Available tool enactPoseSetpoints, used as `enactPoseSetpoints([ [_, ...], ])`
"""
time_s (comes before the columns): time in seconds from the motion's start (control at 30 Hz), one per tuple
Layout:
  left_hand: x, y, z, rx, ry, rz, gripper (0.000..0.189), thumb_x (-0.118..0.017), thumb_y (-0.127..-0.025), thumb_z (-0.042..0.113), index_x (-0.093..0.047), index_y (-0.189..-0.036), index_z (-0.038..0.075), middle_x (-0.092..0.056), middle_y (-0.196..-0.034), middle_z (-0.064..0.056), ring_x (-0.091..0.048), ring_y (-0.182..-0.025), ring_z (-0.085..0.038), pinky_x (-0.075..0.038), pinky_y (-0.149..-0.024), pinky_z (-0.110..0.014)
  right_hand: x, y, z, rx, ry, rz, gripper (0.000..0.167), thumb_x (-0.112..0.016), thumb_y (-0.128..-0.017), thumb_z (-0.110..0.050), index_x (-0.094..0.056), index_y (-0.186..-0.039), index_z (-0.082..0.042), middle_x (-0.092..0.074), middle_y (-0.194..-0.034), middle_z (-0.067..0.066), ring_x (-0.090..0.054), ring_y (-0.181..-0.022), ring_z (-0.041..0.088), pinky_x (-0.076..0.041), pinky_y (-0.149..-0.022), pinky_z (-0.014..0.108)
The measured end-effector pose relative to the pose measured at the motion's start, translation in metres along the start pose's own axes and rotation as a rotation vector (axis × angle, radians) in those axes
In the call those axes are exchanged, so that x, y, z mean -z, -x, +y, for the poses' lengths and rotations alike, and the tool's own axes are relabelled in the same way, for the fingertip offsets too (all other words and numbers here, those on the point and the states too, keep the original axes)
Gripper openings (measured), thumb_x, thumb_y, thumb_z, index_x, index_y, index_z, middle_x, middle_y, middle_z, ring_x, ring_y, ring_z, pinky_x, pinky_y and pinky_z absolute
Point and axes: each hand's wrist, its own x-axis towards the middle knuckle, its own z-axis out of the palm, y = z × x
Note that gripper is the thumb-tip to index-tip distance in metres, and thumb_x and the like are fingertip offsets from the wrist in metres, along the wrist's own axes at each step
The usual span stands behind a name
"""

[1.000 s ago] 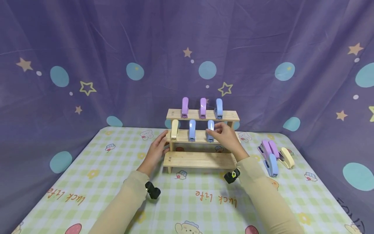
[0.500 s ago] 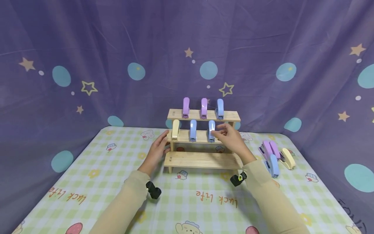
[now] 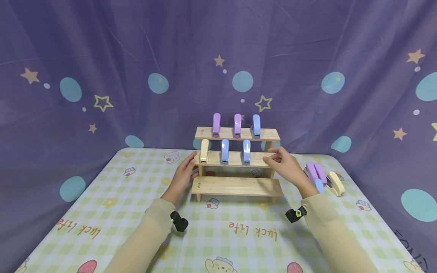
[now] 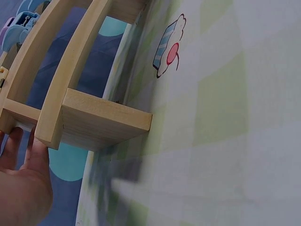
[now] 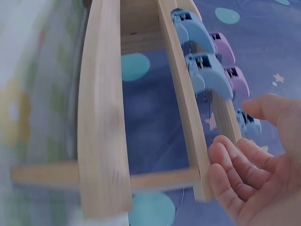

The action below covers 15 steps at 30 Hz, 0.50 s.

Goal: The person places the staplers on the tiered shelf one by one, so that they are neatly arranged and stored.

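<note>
A three-tier wooden stand point(image 3: 237, 186) holds upright staplers on its top and middle tiers. On the middle tier are a cream stapler point(image 3: 204, 151), a blue stapler point(image 3: 224, 151) and another blue stapler point(image 3: 246, 152) to their right. The top tier bears a purple stapler point(image 3: 216, 125), a second purple stapler point(image 3: 237, 125) and a blue stapler point(image 3: 256, 126). My left hand point(image 3: 181, 179) touches the stand's left end with extended fingers. Beside the middle tier's right end, my right hand point(image 3: 286, 167) holds nothing; its fingers are relaxed and loosely bent in the right wrist view.
Several loose staplers lie on the table at right: purple ones point(image 3: 311, 171), a cream one point(image 3: 337, 184) and a blue one point(image 3: 319, 185) partly hidden behind my right wrist. A checked cloth point(image 3: 191, 242) covers the table. A purple curtain point(image 3: 191, 38) hangs behind.
My right hand has let go of the right blue stapler on the middle tier and moved right, away from it. The left hand stays at the stand's left end.
</note>
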Motion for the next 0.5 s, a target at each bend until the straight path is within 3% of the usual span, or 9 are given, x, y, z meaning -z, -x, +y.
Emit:
enactPoseSetpoints([
  [0.3,0.001,0.000,-0.001,-0.006,-0.007,0.004,0.047,-0.042,-0.110,0.028,-0.037,-0.157,0.022,-0.040,-0.155,-0.008,-0.046,-0.133,-0.032,-0.043,-0.109,-0.046,0.029,0.020,0.023,-0.036,0.021,0.008,0.058,-0.061,-0.100,-0.045,-0.049,-0.140,-0.005,-0.065,-0.120,0.017,-0.062,-0.106,0.031,-0.052,-0.086,0.046],
  [0.5,0.000,-0.001,0.000,-0.019,-0.023,0.000,0.048,-0.041,-0.110,0.029,-0.036,-0.157,0.019,-0.040,-0.155,-0.010,-0.045,-0.133,-0.034,-0.042,-0.110,-0.051,0.050,0.036,0.040,-0.097,0.046,0.010,0.063,-0.060,-0.099,-0.051,-0.048,-0.142,-0.006,-0.061,-0.125,0.019,-0.059,-0.110,0.034,-0.053,-0.087,0.048],
])
